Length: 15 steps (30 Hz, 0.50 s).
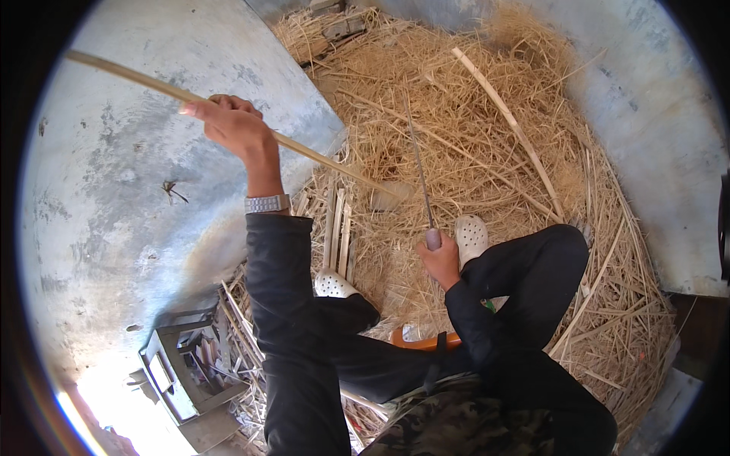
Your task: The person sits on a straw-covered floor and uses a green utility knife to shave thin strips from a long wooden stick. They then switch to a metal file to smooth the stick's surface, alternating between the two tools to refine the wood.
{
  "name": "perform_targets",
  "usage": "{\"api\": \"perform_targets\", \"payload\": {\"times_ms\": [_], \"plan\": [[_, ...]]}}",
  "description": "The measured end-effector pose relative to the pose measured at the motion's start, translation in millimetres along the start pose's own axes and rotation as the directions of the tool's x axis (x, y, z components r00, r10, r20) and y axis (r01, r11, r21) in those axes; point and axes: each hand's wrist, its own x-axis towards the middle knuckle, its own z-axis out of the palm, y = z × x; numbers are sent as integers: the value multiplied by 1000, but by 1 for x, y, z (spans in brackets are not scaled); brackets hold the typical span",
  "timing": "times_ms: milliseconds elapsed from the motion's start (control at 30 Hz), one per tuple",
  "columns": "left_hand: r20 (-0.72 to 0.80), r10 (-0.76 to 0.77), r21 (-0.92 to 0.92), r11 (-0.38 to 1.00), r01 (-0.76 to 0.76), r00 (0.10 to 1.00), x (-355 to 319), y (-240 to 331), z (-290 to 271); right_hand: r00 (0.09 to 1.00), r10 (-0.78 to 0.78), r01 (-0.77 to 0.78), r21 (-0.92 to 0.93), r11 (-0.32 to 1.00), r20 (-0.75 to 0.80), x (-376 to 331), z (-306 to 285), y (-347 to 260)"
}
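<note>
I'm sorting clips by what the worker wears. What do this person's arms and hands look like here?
Both arms are covered by long, dark, near-black sleeves that end at the wrists. The left hand is bare, with no glove, and a silver metal-link wristwatch sits just above the cuff. The right hand is bare too, with no watch or ring visible. No markings show on the sleeves.

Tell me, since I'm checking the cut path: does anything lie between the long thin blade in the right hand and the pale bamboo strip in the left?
Nothing visible does: the long thin blade nearly meets the pale bamboo strip, with only straw litter beneath.
</note>
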Motion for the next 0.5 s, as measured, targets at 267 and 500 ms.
{"api": "perform_targets", "payload": {"times_ms": [267, 500], "plan": [[-129, 14, 58, 998, -7, 992, 22, -11, -28, 795, 562, -504, -266, 822, 228, -17, 22, 90], [-223, 41, 135, 991, -11, 974, 30, -21, -37, 992, 10, 7, -137, 991, 125, -11, 26, 37]]}}
